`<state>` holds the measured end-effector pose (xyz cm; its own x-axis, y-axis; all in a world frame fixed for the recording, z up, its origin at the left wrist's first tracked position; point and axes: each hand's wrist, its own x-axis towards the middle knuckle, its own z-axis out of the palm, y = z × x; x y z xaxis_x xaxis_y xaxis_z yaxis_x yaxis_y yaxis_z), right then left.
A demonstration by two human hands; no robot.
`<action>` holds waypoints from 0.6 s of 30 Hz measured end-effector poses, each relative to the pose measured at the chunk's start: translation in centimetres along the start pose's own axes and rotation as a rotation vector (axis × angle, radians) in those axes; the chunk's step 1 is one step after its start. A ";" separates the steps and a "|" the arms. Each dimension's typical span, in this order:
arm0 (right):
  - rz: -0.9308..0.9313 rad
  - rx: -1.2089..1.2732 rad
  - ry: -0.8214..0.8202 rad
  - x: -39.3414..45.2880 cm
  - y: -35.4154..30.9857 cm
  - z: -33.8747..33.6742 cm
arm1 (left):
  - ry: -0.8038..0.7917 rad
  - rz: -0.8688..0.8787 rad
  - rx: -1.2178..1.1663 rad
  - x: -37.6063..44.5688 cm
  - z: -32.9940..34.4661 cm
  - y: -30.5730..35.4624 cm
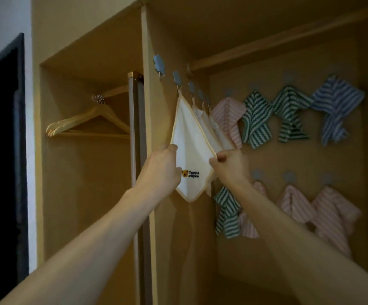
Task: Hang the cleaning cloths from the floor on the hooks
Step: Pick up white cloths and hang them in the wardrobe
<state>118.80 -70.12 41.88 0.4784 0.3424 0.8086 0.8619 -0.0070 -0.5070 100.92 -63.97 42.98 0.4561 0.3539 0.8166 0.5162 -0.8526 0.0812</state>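
From my head camera: the white bear-logo cloth [192, 150] hangs point-down from its blue flower hook [177, 77] on the wardrobe's side panel [163, 238], long axis running twelve to six. My left hand [161, 170] pinches its nine o'clock corner, my right hand [231, 165] pinches the three o'clock corner, both equally close. One bare hook [158, 63] sits at eleven o'clock, up the panel. More white cloths [211, 130] hang just behind; striped cloths [255, 119] fill the back wall [288, 157]. It's dim and a tight corner, and letting go looks next.
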 end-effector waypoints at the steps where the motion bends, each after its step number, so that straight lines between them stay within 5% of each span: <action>1: 0.005 -0.037 0.005 -1.1 -0.3 -0.6 | -0.022 -0.002 -0.011 -0.8 -0.1 0.0; 18: -0.029 -0.304 -0.284 -18.6 -3.0 -10.5 | -0.220 -0.028 -0.128 -13.3 -1.7 6.0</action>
<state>109.09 -86.29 31.51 0.4243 0.5919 0.6853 0.9052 -0.2558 -0.3394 96.73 -74.38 33.60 0.5968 0.4409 0.6704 0.4410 -0.8782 0.1851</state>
